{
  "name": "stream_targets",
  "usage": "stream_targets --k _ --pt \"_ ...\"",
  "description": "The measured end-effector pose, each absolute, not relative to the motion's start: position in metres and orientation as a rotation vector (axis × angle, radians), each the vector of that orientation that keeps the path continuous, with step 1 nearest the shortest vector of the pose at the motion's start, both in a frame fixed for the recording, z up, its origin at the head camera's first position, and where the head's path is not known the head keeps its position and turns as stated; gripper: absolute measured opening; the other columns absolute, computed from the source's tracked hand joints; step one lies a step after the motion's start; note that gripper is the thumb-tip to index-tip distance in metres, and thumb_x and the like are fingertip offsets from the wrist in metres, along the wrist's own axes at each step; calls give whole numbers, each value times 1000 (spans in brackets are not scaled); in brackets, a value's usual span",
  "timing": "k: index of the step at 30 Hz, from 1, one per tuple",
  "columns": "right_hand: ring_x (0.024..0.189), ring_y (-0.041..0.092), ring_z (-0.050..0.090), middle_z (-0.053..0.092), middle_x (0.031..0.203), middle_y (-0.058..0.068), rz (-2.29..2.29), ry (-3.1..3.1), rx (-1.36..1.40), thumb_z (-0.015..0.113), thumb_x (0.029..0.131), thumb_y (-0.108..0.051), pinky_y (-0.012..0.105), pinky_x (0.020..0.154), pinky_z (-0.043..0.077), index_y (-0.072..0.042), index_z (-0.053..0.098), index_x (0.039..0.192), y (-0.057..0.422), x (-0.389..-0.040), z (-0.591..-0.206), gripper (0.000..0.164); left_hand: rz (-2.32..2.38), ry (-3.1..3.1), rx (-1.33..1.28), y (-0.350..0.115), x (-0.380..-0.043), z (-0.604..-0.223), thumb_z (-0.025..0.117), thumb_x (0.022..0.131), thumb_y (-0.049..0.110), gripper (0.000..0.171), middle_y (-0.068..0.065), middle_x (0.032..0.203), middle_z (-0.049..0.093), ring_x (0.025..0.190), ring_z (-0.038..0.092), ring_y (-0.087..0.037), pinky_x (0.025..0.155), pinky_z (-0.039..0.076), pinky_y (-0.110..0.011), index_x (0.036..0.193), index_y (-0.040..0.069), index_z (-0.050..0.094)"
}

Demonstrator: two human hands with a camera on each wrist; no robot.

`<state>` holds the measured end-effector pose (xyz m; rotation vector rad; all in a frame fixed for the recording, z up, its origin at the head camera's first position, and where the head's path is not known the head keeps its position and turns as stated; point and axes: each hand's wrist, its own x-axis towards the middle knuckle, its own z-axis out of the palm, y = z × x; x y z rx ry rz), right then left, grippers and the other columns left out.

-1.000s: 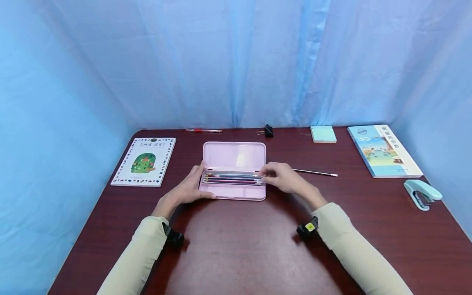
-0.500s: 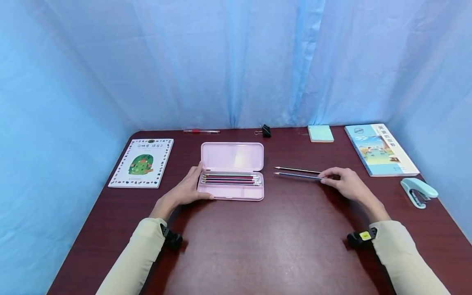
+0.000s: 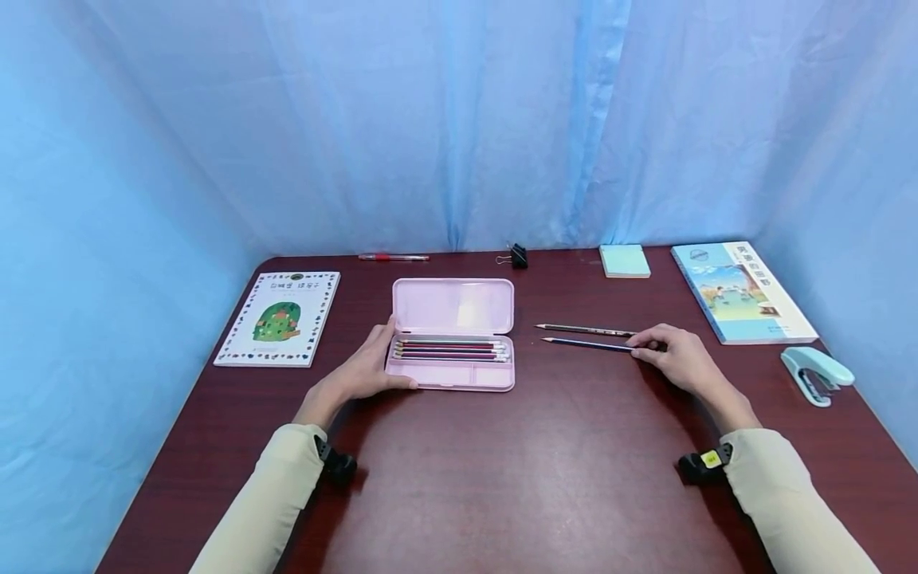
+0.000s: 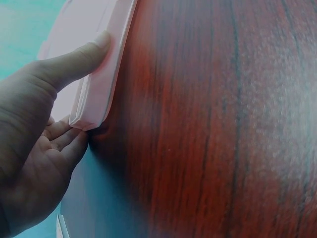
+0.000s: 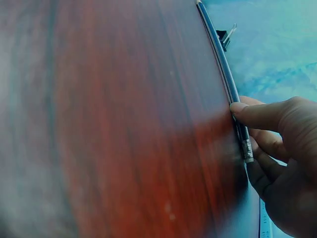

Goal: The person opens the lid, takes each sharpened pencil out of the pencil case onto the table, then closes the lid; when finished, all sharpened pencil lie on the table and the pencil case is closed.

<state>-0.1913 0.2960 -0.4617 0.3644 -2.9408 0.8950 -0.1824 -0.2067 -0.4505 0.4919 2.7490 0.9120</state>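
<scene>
A pink pencil case (image 3: 437,373) stands open on the table, its lid tipped back and several pencils (image 3: 450,350) lying in the long rear compartment. My left hand (image 3: 364,371) holds the left end of the case. In the left wrist view the thumb (image 4: 81,62) lies along the front edge and the fingers sit at the end wall. Well to the right, my right hand (image 3: 674,357) pinches a blue pencil (image 3: 588,344) near its eraser end, close over the table, its point facing left. Just behind it a dark pencil (image 3: 582,328) lies nearly parallel, its right end hidden by the fingers.
Along the back edge lie a red pen (image 3: 394,257), a black binder clip (image 3: 518,256) and a sticky-note pad (image 3: 624,261). A white book (image 3: 278,319) is at left. Another book (image 3: 742,292) and a mint stapler (image 3: 817,375) are at right.
My right hand has moved from the case's right end rightward with the blue pencil, bringing it beside the dark pencil; it shifted slightly further right lately. My left hand stays on the case.
</scene>
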Motion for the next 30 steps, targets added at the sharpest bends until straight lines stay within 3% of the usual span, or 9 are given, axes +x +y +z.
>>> stream_targets --k 8,16,22,27,30 --pt "88 25 55 60 93 5 806 -2775 593 67 82 -6 46 76 42 -10 69 95 272 -193 -449 14 904 2742 469 -207 -181 -449 79 66 46 122 -15 141 24 127 29 -24 105 27 -41 148 7 -1" --pt "93 21 58 62 99 4 947 -2695 906 70 80 -8 41 81 45 -9 68 100 170 -202 -432 20 904 2731 459 -208 -181 -449 78 66 48 121 -14 141 23 127 30 -24 105 27 -42 149 8 -1" --pt "103 21 55 60 108 7 863 -2803 1182 63 85 -8 39 91 41 -4 65 109 100 -198 -437 24 897 2734 469 -208 -181 -450 78 67 48 121 -14 141 24 126 30 -24 104 27 -42 148 8 -2" --pt "113 24 51 58 117 11 653 -2905 1163 59 88 -12 38 98 37 -2 60 117 75 -195 -437 31 899 2738 478 -207 -182 -451 79 66 48 122 -13 139 26 124 32 -24 104 28 -41 149 9 -1" --pt "112 27 52 59 116 13 617 -2931 1121 59 89 -12 40 97 37 0 59 119 71 -195 -435 32 899 2739 469 -207 -183 -450 79 66 48 121 -11 138 26 123 32 -22 104 28 -40 149 11 -1"
